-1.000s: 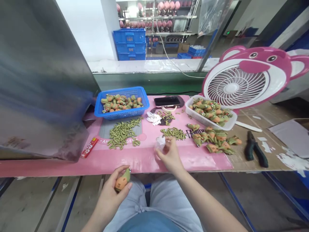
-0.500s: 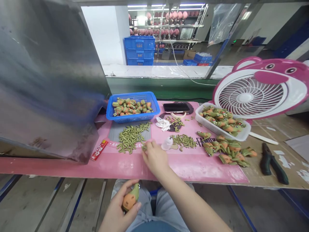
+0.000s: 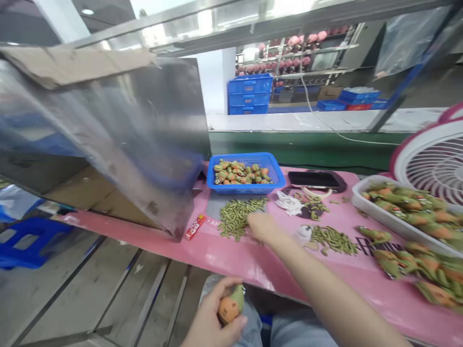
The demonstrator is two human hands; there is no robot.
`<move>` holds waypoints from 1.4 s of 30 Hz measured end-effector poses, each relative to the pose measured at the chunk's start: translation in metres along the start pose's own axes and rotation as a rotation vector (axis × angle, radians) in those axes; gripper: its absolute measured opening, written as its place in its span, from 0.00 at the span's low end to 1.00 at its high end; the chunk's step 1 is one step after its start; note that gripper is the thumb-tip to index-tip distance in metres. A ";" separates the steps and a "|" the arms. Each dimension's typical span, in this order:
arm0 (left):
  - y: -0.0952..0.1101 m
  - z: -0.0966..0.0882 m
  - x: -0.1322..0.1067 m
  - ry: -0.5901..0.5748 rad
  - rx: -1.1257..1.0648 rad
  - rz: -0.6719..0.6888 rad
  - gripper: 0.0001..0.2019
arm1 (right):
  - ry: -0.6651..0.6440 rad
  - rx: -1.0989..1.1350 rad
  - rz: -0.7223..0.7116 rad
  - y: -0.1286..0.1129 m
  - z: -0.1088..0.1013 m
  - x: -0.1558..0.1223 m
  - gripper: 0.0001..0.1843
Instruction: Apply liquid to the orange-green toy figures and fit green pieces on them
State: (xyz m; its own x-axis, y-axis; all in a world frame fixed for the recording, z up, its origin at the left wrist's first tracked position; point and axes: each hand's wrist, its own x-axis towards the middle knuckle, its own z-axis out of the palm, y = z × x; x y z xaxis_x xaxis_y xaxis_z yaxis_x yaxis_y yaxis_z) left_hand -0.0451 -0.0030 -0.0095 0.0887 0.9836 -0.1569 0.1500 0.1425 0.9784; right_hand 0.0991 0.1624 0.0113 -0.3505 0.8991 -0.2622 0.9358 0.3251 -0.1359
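Observation:
My left hand [image 3: 217, 313] is closed around a small orange-and-green toy figure [image 3: 230, 307], held over my lap below the table's front edge. My right hand [image 3: 263, 227] reaches across to the right edge of a pile of small curved green pieces [image 3: 237, 217]. Its fingers are curled down and blurred, so whatever may be between them is hidden. Right of that hand lie a small whitish bottle [image 3: 304, 233] and a second heap of green pieces [image 3: 334, 239]. Behind the pile stands a blue basket [image 3: 273, 180] holding several similar orange-and-green figures.
A white basket [image 3: 376, 212] of green-and-orange figures stands at right, with loose ones [image 3: 394, 262] before it. A phone [image 3: 313, 180], a crumpled tissue [image 3: 289, 203] and a red packet [image 3: 195, 226] lie on the pink mat. A metal panel [image 3: 170, 144] blocks the left; a fan [image 3: 434, 159] stands at right.
My view has turned to the left, shifting the table's contents rightward. My right hand has moved forward, closer to the green pile. My left hand still holds the toy figure.

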 end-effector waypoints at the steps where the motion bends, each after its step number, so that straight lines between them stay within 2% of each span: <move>1: 0.001 0.000 0.000 -0.013 0.005 0.001 0.22 | 0.004 0.003 -0.026 -0.001 -0.004 0.000 0.05; 4: 0.010 0.000 -0.002 -0.027 0.033 -0.004 0.23 | 0.073 0.075 -0.131 -0.005 -0.015 -0.015 0.03; 7: 0.023 0.002 -0.005 -0.036 0.083 -0.013 0.21 | 0.118 0.217 -0.231 -0.006 -0.015 -0.054 0.05; 9: 0.031 0.005 -0.006 -0.064 0.160 0.028 0.21 | 0.185 0.506 -0.345 -0.007 -0.006 -0.089 0.04; 12: 0.038 0.010 -0.006 -0.148 0.298 0.149 0.20 | 0.389 1.084 -0.526 -0.010 0.013 -0.137 0.03; 13: 0.038 0.012 -0.005 -0.173 0.343 0.194 0.20 | 0.445 1.198 -0.553 -0.011 0.019 -0.149 0.03; 16: 0.038 0.019 -0.001 -0.221 0.458 0.345 0.21 | 0.512 1.263 -0.529 -0.012 0.032 -0.171 0.06; 19: 0.039 0.026 0.001 -0.245 0.531 0.466 0.22 | 0.536 1.282 -0.498 -0.009 0.038 -0.178 0.08; 25: 0.043 0.036 0.003 -0.239 0.649 0.555 0.21 | 0.550 1.260 -0.433 -0.003 0.041 -0.180 0.06; 29: 0.046 0.039 0.005 -0.210 0.746 0.643 0.19 | 0.593 1.192 -0.436 -0.003 0.043 -0.180 0.07; 36: 0.046 0.041 0.010 -0.196 0.874 0.817 0.17 | 0.604 1.209 -0.447 0.001 0.046 -0.179 0.08; 42: 0.050 0.043 0.014 -0.198 0.874 0.819 0.18 | 0.611 1.235 -0.477 0.003 0.047 -0.173 0.08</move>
State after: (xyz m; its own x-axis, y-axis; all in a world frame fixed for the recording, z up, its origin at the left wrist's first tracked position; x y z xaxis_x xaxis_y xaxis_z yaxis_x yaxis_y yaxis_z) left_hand 0.0059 0.0132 0.0314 0.6059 0.7029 0.3726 0.5859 -0.7111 0.3888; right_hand 0.1612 -0.0060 0.0114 -0.2471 0.8643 0.4381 -0.0004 0.4520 -0.8920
